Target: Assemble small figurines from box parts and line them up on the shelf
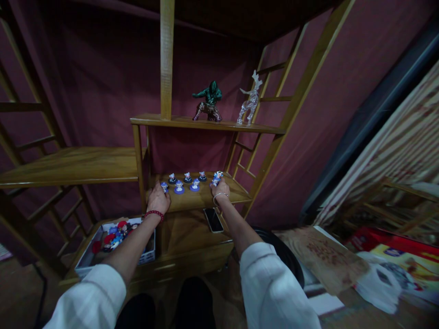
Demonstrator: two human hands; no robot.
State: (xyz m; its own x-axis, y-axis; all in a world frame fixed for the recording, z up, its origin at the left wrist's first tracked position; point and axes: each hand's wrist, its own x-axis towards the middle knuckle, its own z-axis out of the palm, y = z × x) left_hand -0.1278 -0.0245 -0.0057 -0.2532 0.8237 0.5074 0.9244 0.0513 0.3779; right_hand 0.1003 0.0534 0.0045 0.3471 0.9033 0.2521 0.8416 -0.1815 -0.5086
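Note:
My left hand (158, 199), with a red bead bracelet at the wrist, has its fingers closed around the side of a small purple and white figurine (164, 186) at the left end of the front row. At the right end, my right hand (221, 188) pinches another purple figurine (215, 180); its fingers partly hide it. Between my hands two figurines on purple bases (179, 187) (195, 185) stand upright. Behind them is a row of white figurines on dark bases (187, 177), with a blue and white one (219, 174) just behind my right fingers.
A phone (213, 220) lies on the lower wooden surface. To the left is a box (82, 260) of red and blue figurines. Above, the upper shelf (185, 121) bears a green figure (209, 101) and a clear deer (250, 100). Bags and cardboard (320, 256) lie at right.

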